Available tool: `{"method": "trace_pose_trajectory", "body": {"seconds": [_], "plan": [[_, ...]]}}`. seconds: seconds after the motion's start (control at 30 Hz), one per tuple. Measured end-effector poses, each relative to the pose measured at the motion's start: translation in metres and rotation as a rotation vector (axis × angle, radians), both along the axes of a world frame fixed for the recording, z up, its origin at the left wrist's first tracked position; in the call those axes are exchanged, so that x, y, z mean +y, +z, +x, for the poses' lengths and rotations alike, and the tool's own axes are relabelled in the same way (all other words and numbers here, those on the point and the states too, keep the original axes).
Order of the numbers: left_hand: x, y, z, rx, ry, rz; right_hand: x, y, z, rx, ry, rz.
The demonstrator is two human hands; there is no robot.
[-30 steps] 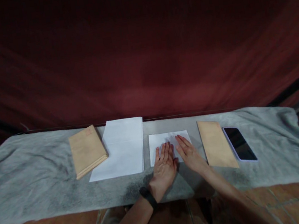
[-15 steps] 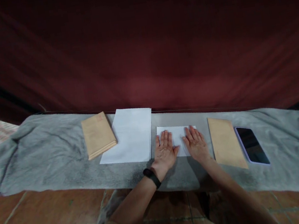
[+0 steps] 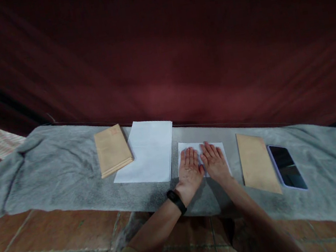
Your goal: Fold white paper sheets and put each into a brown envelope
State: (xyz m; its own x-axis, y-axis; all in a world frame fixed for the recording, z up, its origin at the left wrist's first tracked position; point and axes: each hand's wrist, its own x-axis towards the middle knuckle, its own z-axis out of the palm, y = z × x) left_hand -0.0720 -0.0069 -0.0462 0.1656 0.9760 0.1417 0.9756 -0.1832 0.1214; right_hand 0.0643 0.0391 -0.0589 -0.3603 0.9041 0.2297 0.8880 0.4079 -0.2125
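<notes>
A small white sheet of paper [image 3: 226, 160], which looks folded, lies on the grey cloth in front of me. Both palms rest flat on it. My left hand [image 3: 189, 170] covers its left part with fingers stretched out, and a black band circles that wrist. Close beside it, my right hand [image 3: 214, 162] lies with fingers extended over the middle and right part. The two thumbs nearly meet. To the left is a stack of larger white paper [image 3: 151, 151], its left edge partly under several brown envelopes [image 3: 114, 151]. A single brown envelope [image 3: 258, 163] lies to the right.
A phone [image 3: 287, 167] with a pale purple edge sits right of the single envelope. Grey cloth [image 3: 67, 170] covers the long narrow surface. Dark red fabric [image 3: 159, 68] hangs along its back edge. Tiled floor [image 3: 61, 234] shows below.
My right hand has slid left across the small paper, closer to my left hand. My left hand stays flat on the paper. The whole view has shifted slightly.
</notes>
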Motion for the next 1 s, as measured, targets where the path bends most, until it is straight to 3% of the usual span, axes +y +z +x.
{"method": "trace_pose_trajectory", "body": {"seconds": [0.33,0.5,0.8,1.0], "plan": [[0.035,-0.004,-0.006,-0.074,-0.01,0.019,-0.001,0.001,-0.005,-0.033,-0.042,0.029],[0.045,-0.005,-0.009,-0.064,0.103,0.036,0.003,-0.004,-0.007,-0.009,-0.119,0.072],[0.037,-0.012,-0.019,-0.058,0.224,0.103,0.006,-0.015,0.013,-0.025,-0.308,0.158],[0.024,-0.015,-0.026,-0.065,0.205,0.17,-0.001,-0.01,0.023,0.022,-0.358,0.156]]}}
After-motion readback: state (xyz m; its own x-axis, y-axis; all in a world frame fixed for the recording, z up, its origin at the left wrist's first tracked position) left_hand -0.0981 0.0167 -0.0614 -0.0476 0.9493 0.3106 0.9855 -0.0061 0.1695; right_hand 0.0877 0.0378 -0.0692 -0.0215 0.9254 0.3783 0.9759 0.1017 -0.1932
